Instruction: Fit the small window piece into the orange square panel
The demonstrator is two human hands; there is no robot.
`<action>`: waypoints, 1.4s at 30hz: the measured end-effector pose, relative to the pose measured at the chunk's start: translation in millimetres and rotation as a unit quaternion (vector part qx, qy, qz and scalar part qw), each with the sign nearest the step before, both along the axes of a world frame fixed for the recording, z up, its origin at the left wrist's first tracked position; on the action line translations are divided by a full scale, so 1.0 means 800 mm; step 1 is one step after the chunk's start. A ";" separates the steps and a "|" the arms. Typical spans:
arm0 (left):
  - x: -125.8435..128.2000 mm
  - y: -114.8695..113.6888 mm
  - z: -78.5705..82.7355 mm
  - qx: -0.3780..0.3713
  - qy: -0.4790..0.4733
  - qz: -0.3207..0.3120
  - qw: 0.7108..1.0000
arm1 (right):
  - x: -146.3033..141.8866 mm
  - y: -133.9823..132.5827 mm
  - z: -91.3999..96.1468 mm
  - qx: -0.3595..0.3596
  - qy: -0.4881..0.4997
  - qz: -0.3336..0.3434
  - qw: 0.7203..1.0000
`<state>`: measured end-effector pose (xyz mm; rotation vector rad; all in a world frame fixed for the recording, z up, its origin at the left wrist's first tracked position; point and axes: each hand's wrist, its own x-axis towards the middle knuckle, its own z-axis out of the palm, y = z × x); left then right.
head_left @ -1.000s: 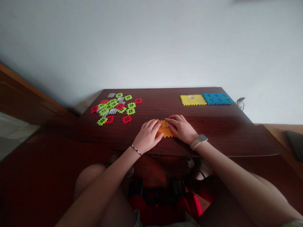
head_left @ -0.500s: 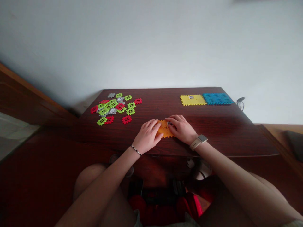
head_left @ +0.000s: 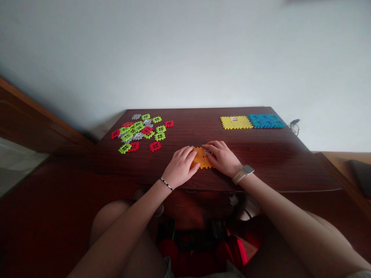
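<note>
I log both hands pressing down, fingers curled | left hand (head_left: 180, 166), right hand (head_left: 222, 158) | orange tile (head_left: 202, 158) between them | step, I judge: seating its pieces | next calls for even pressure | loose tile pile (head_left: 136, 131) beyond left hand

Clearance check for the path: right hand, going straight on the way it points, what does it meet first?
The orange plastic waffle tile: the fingers of the right hand lie on it now. Next in line looks to be the left hand, though depth is hard to judge here.
</note>
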<state>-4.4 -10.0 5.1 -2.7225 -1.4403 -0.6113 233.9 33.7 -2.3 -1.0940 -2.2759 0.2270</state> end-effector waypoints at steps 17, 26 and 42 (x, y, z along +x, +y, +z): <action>-0.001 0.001 -0.001 0.007 0.006 -0.001 1.000 | -0.001 0.000 0.000 0.005 -0.012 -0.007 1.000; -0.001 0.001 -0.001 0.007 0.004 -0.001 1.000 | -0.001 0.000 0.000 0.000 -0.005 -0.004 1.000; 0.000 0.001 0.000 0.008 0.003 -0.001 1.000 | -0.001 0.001 -0.001 -0.004 -0.018 -0.007 1.000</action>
